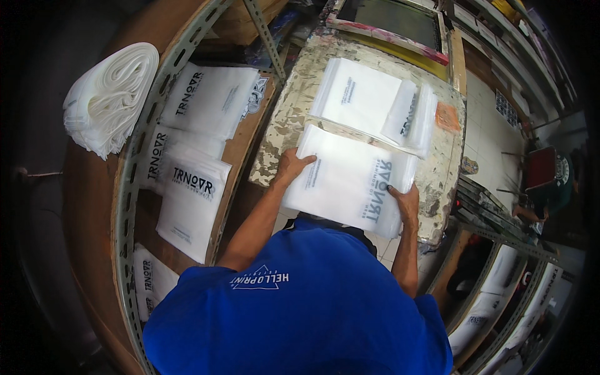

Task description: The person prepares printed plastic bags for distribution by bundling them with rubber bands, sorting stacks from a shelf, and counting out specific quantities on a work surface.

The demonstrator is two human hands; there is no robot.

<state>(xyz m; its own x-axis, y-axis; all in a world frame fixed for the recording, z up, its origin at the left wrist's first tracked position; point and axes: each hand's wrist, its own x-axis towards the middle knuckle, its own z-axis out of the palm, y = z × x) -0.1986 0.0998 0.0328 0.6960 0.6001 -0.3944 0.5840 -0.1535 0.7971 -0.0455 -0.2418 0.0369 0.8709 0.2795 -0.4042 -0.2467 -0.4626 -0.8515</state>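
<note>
A stack of white, translucent plastic bags (344, 175) with dark print lies tilted across the near edge of the worktable. My left hand (296, 167) grips its left edge, thumb on top and the other fingers mostly hidden beneath. On the opposite edge, my right hand (405, 203) holds the stack the same way, its thumb over the print. Just beyond, a second pile of white bags (359, 97) rests on the table, with a few folded or overlapping bags (417, 119) at its right side.
The paint-stained worktable (275, 140) has a screen-printing frame (394, 28) at its far end and an orange patch (447, 117) at right. A metal rack (134, 162) on the left carries printed bags (194, 194) and a white folded bundle (112, 94). Another person (556, 181) sits at far right.
</note>
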